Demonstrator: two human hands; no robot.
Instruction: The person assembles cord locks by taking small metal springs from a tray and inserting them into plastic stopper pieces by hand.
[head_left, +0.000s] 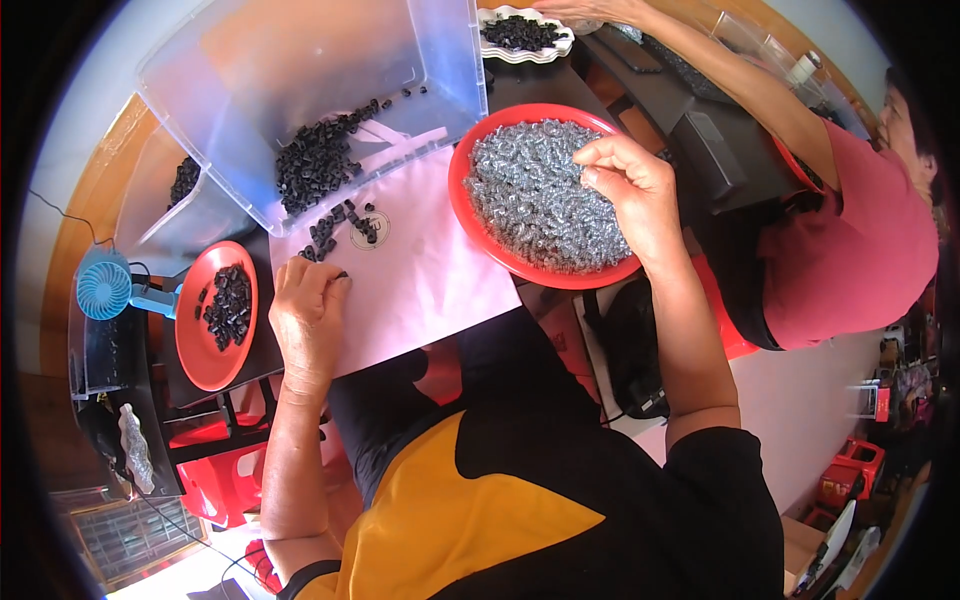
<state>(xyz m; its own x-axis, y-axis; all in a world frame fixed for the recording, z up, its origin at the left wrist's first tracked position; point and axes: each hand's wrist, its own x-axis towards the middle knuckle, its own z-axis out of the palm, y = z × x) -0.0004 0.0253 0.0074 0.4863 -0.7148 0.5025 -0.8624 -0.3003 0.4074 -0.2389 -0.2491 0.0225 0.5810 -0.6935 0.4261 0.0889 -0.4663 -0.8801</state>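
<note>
My left hand (308,308) rests at the left edge of a pink sheet (420,280), its fingers pinched on a small black plastic part (343,275). Just beyond it, a trail of loose black parts (322,240) leads to a heap of the same parts (315,165) in a clear plastic bin tipped on its side (440,148). Over the right side of a red basin (468,228), my right hand (640,190) holds thumb and forefinger together. Small silvery coils that look like springs (540,200) fill the basin. Whatever sits between those fingertips is too small to make out.
An orange-red plate (205,352) with black parts and a blue handheld fan (105,284) stand at the left. At the far side, a co-worker's arm (720,75) reaches near a white scalloped dish (555,48) of black parts. A dark box (708,155) lies right of the basin.
</note>
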